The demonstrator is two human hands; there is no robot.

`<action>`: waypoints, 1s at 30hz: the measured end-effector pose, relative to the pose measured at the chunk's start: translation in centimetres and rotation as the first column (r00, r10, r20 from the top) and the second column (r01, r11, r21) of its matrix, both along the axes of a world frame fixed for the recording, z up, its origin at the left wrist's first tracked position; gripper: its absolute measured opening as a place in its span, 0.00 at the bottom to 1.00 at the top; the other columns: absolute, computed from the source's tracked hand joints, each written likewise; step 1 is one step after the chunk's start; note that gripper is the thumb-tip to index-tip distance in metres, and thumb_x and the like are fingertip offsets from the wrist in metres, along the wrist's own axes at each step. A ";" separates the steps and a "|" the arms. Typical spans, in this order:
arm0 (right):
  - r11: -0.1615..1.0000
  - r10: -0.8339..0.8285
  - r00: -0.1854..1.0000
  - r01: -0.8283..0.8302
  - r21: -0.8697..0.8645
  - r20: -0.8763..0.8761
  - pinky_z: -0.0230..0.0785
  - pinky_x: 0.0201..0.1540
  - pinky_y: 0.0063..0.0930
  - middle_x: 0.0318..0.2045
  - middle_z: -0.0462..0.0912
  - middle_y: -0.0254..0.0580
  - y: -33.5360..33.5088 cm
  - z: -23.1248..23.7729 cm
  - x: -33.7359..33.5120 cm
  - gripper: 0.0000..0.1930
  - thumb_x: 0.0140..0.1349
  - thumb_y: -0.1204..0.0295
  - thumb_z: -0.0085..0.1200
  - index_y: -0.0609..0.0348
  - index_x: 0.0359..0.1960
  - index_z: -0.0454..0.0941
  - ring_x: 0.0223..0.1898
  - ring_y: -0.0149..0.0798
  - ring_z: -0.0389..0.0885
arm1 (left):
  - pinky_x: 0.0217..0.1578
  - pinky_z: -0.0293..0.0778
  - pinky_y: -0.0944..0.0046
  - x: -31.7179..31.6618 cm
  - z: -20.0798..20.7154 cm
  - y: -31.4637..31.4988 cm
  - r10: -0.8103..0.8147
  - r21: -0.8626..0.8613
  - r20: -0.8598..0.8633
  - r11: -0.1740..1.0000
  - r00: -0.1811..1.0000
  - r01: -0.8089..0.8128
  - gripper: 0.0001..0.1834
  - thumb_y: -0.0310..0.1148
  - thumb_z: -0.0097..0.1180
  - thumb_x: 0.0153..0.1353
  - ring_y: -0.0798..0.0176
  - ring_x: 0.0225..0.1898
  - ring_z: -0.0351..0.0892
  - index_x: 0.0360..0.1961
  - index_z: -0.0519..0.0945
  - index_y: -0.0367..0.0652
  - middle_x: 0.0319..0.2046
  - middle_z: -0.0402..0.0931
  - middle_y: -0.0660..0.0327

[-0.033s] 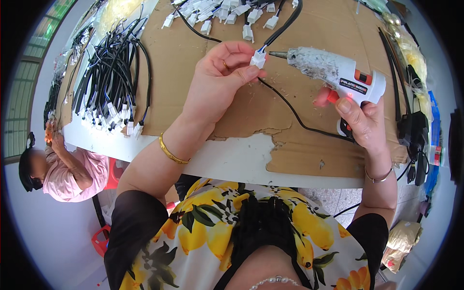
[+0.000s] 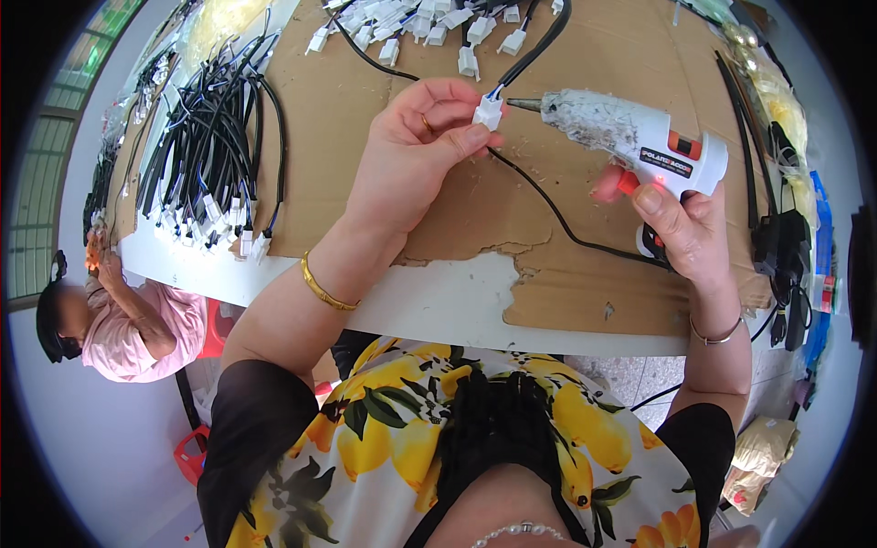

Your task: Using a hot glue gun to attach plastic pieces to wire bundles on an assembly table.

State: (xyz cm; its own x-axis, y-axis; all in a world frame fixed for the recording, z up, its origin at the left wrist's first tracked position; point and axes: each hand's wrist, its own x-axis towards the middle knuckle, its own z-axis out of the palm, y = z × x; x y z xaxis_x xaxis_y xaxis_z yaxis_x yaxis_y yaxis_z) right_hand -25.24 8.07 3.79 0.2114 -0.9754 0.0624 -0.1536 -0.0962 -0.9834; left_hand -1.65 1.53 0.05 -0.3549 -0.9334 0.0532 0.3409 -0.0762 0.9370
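A small white plug connector (image 2: 488,112) is pinched between the thumb and fingers of my left hand (image 2: 416,137). Blue and white wires run out of its top into a black cable (image 2: 539,47). My right hand (image 2: 683,224) is closed around the handle of a white hot glue gun (image 2: 607,123), with a finger at its red trigger (image 2: 628,182). The metal nozzle (image 2: 524,104) points left, at the wire end of the connector; whether it touches is too small to tell. From the handle's base a thin black cord (image 2: 557,217) trails across the cardboard.
Torn cardboard (image 2: 365,183) covers much of the white table (image 2: 438,301). A bundle of black cables (image 2: 215,137) lies at left, more white connectors (image 2: 429,20) at the far side. Black adapters (image 2: 781,251) sit at right. Another person (image 2: 137,324) works at far left.
The glue gun and my right hand have shifted very slightly left, bringing the nozzle a touch nearer the connector. My left hand holds its place.
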 end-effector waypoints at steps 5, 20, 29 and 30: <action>1.000 0.016 1.000 -0.016 -0.023 -0.013 0.67 0.41 0.28 0.29 0.78 0.43 -0.2 0.0 0.3 0.21 0.54 0.63 0.55 0.66 0.44 0.70 0.34 0.34 0.76 | 0.35 0.71 0.73 0.1 0.0 0.0 -0.027 -0.017 0.028 0.999 0.999 0.027 0.12 0.18 0.50 0.55 0.68 0.33 0.77 0.41 0.69 0.36 0.35 0.77 0.57; 0.994 0.022 0.990 -0.036 -0.103 -0.137 0.65 0.34 0.19 0.25 0.77 0.36 0.1 -0.1 0.5 0.14 0.57 0.66 0.52 0.63 0.40 0.72 0.30 0.27 0.73 | 0.35 0.72 0.73 0.0 -0.3 0.0 -0.037 -0.061 0.075 0.997 0.997 0.041 0.11 0.17 0.50 0.54 0.68 0.32 0.76 0.38 0.68 0.37 0.34 0.77 0.56; 0.985 -0.017 0.995 0.000 -0.170 -0.102 0.63 0.26 0.15 0.21 0.75 0.31 0.2 -0.1 1.0 0.10 0.56 0.69 0.54 0.62 0.34 0.73 0.23 0.22 0.70 | 0.34 0.72 0.74 -0.2 -0.1 -0.1 0.059 -0.099 0.122 0.994 0.991 -0.047 0.12 0.16 0.52 0.51 0.71 0.31 0.75 0.37 0.68 0.36 0.31 0.77 0.59; 0.988 -0.006 0.993 -0.012 -0.154 -0.116 0.63 0.27 0.16 0.20 0.76 0.33 0.2 0.0 1.0 0.09 0.57 0.68 0.52 0.61 0.32 0.73 0.24 0.24 0.72 | 0.34 0.72 0.74 -0.2 -0.1 -0.2 0.078 -0.117 0.135 0.991 0.988 -0.062 0.12 0.15 0.53 0.50 0.72 0.31 0.74 0.36 0.68 0.36 0.30 0.77 0.60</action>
